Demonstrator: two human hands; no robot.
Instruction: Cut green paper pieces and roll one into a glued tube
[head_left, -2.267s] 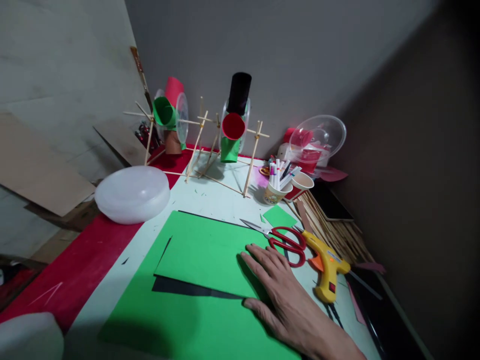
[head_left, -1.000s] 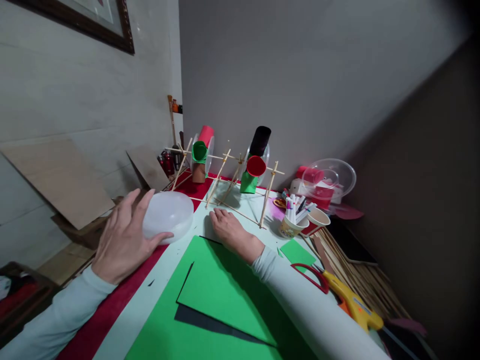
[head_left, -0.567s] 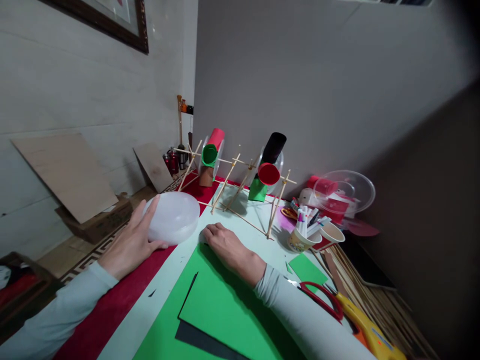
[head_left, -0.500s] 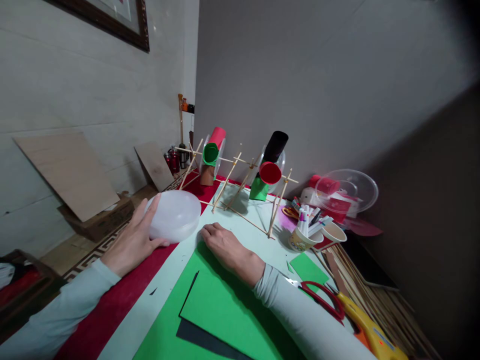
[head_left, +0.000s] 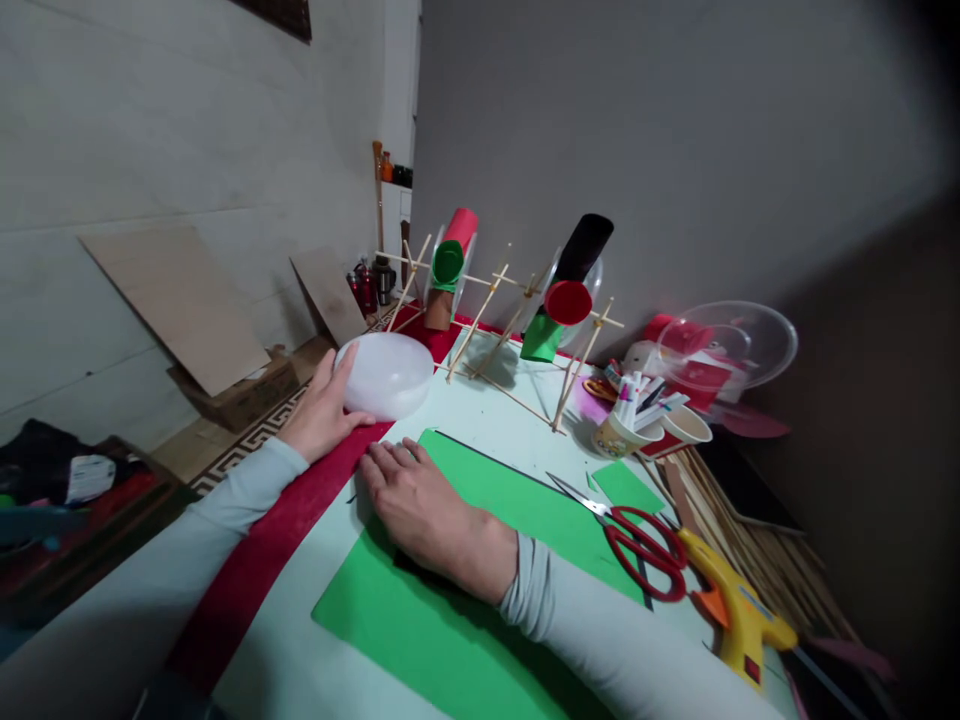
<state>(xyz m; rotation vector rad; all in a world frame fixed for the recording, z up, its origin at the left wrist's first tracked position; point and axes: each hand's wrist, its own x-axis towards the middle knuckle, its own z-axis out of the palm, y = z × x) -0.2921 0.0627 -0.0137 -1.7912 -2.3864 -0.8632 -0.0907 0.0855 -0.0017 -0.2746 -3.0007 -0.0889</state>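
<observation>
My left hand (head_left: 326, 410) has its fingers and thumb around the near left side of a round, translucent white plastic bowl (head_left: 390, 378), which sits by the red strip of the table. Palm down, my right hand (head_left: 424, 505) rests with loosely bent fingers near the left edge of the green sheets (head_left: 390, 615). Part of a dark sheet shows beneath this hand. Right of it lie red-handled scissors (head_left: 645, 550), blades pointing toward the back left, beside a yellow hot glue gun (head_left: 739, 610).
Behind stands a stick frame (head_left: 487, 305) carrying wheels with coloured paper tubes (head_left: 568, 302). Cups of markers (head_left: 626, 435) and a clear plastic lid (head_left: 727, 345) are at the right. Wooden strips (head_left: 757, 530) line the right edge; boards (head_left: 169, 300) lean on the left wall.
My right hand has moved left and nearer along the green sheets, and the upper sheets have shifted. The scissors show more fully. My left hand stays at the bowl while the view has turned.
</observation>
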